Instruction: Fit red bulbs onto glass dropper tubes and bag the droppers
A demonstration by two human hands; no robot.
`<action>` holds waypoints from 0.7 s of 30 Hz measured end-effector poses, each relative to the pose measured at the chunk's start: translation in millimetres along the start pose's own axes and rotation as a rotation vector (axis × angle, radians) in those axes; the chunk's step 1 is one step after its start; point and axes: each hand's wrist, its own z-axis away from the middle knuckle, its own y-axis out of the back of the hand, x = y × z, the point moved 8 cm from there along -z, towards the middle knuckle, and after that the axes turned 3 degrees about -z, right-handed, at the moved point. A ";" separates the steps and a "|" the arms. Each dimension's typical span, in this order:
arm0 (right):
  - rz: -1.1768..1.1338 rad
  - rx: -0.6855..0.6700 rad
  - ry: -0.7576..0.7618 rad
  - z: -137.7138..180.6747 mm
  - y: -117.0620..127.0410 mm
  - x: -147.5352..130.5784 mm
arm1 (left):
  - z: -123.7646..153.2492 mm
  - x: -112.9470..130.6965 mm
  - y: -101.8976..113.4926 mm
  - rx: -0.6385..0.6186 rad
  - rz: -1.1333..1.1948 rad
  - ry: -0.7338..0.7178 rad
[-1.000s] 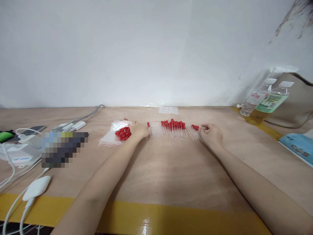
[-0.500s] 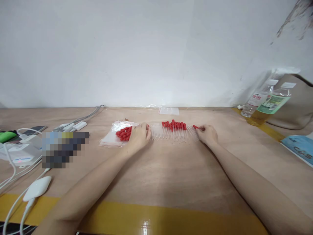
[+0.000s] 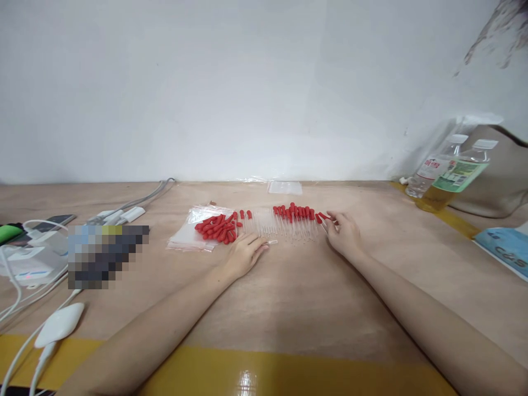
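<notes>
Right of frame centre, right hand (image 3: pixel 345 236) pinches red bulb (image 3: pixel 324 216); lower centre, left hand (image 3: pixel 245 256) curls by clear tube (image 3: pixel 272 242), grip unclear. Red-capped tubes (image 3: pixel 293 212) lie between; loose bulbs (image 3: pixel 216 227), left-centre. Light, straight pressure probably suits.

Two hands (image 3: pixel 246 256) (image 3: pixel 345 236) — two bottles (image 3: pixel 431 168) (image 3: pixel 460 175).

Bare hands (image 3: pixel 246 256), slim bare forearms (image 3: pixel 165 316), small dark spot (image 3: pixel 218 281) near left wrist (image 3: pixel 225 271)
</notes>
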 end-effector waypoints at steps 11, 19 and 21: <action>-0.218 -0.136 0.186 23.9 -6.7 -52.2 | -0.3 0.5 2.0 -0.019 0.037 0.045; -0.268 -0.336 0.335 45.6 -21.1 -100.7 | -2.3 3.1 -2.1 -0.040 0.105 0.040; -0.288 -0.380 0.392 49.7 -26.2 -106.1 | -3.2 5.1 -2.7 -0.041 0.104 0.024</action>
